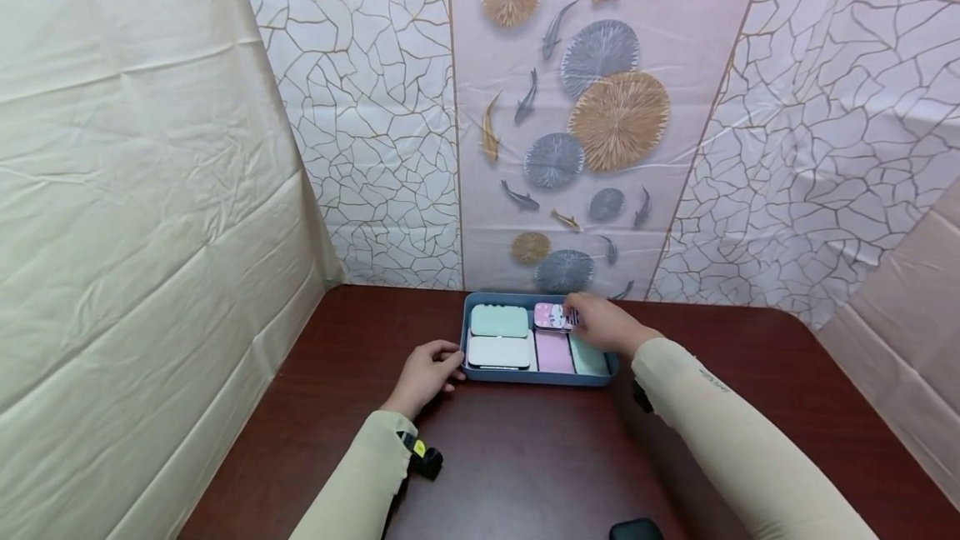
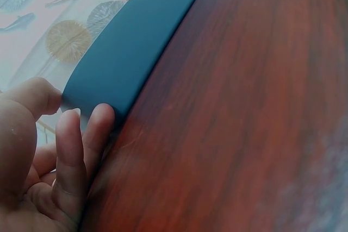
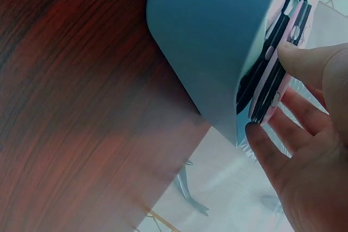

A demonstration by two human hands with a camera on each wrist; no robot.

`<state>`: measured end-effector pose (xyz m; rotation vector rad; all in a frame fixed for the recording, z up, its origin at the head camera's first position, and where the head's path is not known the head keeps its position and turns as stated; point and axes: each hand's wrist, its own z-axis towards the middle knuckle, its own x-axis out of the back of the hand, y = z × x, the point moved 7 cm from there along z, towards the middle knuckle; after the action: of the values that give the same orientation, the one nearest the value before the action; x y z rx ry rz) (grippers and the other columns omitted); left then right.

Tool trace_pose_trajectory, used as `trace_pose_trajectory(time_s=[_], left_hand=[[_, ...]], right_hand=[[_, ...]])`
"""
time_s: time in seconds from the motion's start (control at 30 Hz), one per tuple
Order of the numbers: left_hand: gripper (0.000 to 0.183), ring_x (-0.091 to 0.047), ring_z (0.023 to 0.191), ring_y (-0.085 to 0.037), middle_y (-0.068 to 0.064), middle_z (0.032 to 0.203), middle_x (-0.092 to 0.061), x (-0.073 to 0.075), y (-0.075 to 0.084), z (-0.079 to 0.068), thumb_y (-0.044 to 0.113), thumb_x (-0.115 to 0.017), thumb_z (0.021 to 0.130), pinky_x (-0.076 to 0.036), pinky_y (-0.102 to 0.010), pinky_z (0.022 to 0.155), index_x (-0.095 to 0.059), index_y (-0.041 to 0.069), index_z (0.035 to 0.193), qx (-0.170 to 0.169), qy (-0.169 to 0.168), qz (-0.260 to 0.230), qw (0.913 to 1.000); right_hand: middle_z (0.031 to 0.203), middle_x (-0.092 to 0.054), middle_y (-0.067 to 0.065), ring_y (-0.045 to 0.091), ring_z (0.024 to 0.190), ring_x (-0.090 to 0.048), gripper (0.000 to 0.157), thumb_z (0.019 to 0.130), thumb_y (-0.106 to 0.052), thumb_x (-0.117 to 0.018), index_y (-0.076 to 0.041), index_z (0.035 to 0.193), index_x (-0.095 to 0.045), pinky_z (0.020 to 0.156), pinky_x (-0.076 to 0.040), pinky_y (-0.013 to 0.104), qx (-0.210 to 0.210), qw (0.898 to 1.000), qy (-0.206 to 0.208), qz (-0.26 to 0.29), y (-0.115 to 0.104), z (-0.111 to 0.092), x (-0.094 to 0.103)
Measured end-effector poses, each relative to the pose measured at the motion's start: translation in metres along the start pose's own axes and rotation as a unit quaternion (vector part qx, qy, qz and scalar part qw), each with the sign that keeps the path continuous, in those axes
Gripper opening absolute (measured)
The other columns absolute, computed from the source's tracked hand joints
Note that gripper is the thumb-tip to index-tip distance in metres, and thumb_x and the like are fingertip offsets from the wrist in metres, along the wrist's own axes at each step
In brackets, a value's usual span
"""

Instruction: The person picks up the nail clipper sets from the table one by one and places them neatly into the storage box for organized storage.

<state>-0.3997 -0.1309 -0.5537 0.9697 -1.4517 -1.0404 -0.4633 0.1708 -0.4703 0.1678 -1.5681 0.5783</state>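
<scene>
A shallow blue tray [image 1: 536, 379] holds several flat cases. My right hand [image 1: 600, 322] pinches a small pink case [image 1: 550, 316] with a cartoon print at the tray's back right. In the right wrist view, the thumb [image 3: 307, 61] lies on one face of that case [image 3: 270, 93] and fingertips on the other, with dark edges and a silvery clasp between. My left hand [image 1: 427, 372] touches the tray's left end with loosely bent fingers. In the left wrist view, fingertips [image 2: 101, 115] rest against the corner of the blue wall [image 2: 128, 47].
Left in the tray are a mint case [image 1: 499, 320] and a white case [image 1: 498, 352]. A pink panel [image 1: 554, 352] and a mint panel [image 1: 588, 357] lie at right. A black object [image 1: 635, 530] sits at the near edge of the brown table [image 1: 517, 448]. Patterned curtain [image 1: 570, 215] hangs behind.
</scene>
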Motion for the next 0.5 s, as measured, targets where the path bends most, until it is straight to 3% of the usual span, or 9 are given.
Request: trace_pose_trajectory(time_s=[0.5], left_hand=[[0.037, -0.069, 0.072, -0.019, -0.004, 0.098, -0.068, -0.0001, 0.0013, -0.0005, 0.038, -0.062, 0.090, -0.058, -0.035, 0.057, -0.060, 0.015, 0.120, -0.006, 0.001, 0.004, 1.0000]], right_hand=[[0.099, -0.058, -0.001, 0.014, 0.082, -0.053, 0.026, 0.084, -0.017, -0.069, -0.019, 0.107, -0.056, 0.073, -0.049, 0.031, 0.014, 1.000, 0.014, 0.012, -0.0003, -0.0080, -0.0011]])
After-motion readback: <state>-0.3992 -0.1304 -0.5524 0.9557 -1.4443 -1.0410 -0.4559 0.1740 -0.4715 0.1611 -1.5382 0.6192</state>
